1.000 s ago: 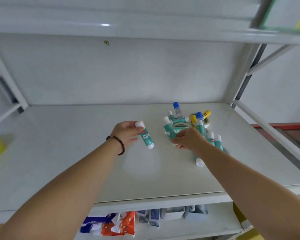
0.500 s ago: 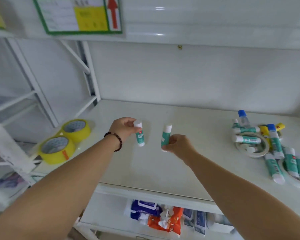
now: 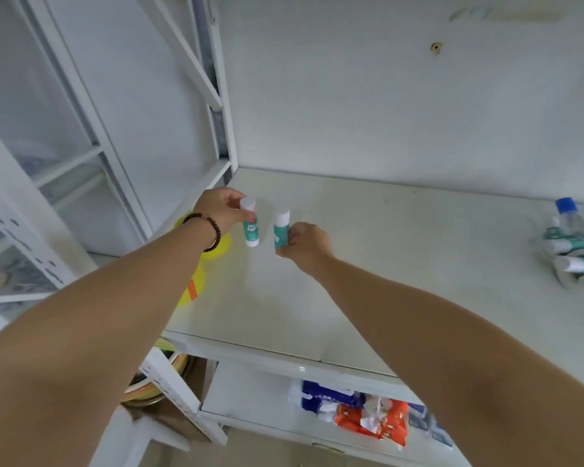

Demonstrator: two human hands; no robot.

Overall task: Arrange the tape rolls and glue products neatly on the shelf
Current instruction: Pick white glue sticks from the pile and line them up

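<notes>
My left hand (image 3: 220,208), with a dark bead bracelet at the wrist, grips a green-and-white glue stick (image 3: 250,222) near its cap, upright over the left part of the white shelf (image 3: 402,251). My right hand (image 3: 304,243) holds a second glue stick (image 3: 280,229) by its lower end, upright just right of the first. Two yellow tape rolls (image 3: 193,284) lie at the shelf's left edge, mostly hidden behind my left forearm. At the far right a pile of glue sticks and glue bottles (image 3: 573,244) lies over white tape rolls.
The shelf's white corner post and diagonal brace (image 3: 216,106) stand just left of my hands, the back wall behind. The lower shelf holds blue and orange packets (image 3: 354,411). A neighbouring white rack (image 3: 31,230) stands at the left.
Both hands have carried their glue sticks leftwards along the shelf, away from the pile. The view has swung left, so the pile sits at the right edge and the yellow rolls are behind my arm.
</notes>
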